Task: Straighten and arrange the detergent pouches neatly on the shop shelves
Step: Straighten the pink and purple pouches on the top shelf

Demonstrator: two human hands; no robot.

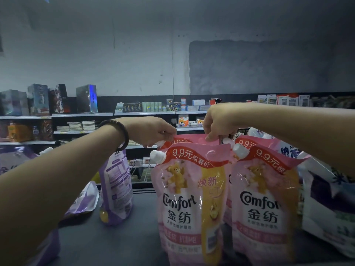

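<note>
Two pink Comfort pouches stand upright side by side on the dark shelf top [115, 244]: the left front pouch [190, 204] and the right front pouch [263, 208]. Behind the left one stands another pink pouch [194, 138], of which only the top edge shows. My left hand [151, 132] pinches that rear pouch's top left corner by its spout. My right hand [217, 121] pinches its top right edge. A purple pouch [117, 187] stands upright at left, back side facing me.
A purple pouch [84, 200] lies flat under my left forearm, and another purple one [13, 160] is at far left. White and dark blue pouches [330, 204] crowd the right. Across the aisle, shelves [82, 114] carry boxes and small goods.
</note>
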